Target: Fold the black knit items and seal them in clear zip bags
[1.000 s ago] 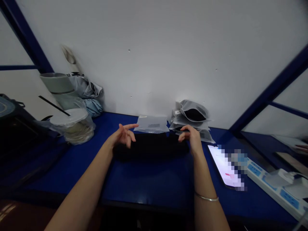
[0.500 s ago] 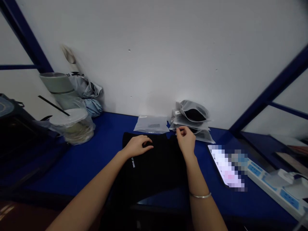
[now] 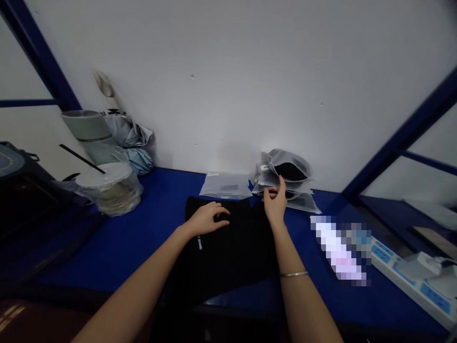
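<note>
A black garment with small white lettering lies spread on the blue table in front of me; what kind of garment it is, I cannot tell. My left hand rests on its upper left part, thumb and fingers apart, holding nothing. Over the garment's upper right corner is my right hand, with the index finger stretched up and the other fingers bent. Nothing shows in its grasp. Just beyond it sits a stack of frosted zip bags with black contents. A single flat frosted bag lies behind the garment.
On the left stand a lidded drink cup with a black straw, a pale green tumbler and a folded umbrella. A phone and a white power strip lie at right. The wall closes off the back.
The index finger of my right hand has straightened upward from a curled position. My left hand stays on the garment. The view has shifted slightly.
</note>
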The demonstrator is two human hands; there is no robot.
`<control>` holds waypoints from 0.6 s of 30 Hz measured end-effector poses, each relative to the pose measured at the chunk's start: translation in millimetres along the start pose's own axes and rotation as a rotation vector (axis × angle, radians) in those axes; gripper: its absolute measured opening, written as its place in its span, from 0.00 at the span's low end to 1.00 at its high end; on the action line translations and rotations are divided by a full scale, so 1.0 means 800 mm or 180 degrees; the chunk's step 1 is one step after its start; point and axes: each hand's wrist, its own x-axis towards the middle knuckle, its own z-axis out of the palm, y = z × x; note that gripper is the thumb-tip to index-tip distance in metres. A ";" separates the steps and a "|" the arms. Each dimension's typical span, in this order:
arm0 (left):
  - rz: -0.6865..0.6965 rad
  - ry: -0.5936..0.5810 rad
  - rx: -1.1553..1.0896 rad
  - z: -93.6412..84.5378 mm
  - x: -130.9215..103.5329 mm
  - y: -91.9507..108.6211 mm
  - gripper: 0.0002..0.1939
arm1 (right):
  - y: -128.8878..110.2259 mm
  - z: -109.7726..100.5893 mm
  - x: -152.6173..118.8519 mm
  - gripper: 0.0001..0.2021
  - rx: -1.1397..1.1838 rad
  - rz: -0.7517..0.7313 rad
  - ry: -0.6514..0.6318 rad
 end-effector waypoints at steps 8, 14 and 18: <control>-0.0027 0.0015 0.0004 -0.001 0.000 0.000 0.13 | -0.003 -0.007 0.007 0.20 -0.0020 0.0077 0.0167; -0.0037 0.0014 -0.0024 0.000 -0.001 -0.001 0.13 | -0.005 -0.009 0.006 0.06 0.0133 -0.0046 0.0564; -0.0039 0.0014 -0.0006 0.001 0.000 -0.001 0.13 | -0.003 -0.007 0.007 0.08 0.0283 0.0009 0.0821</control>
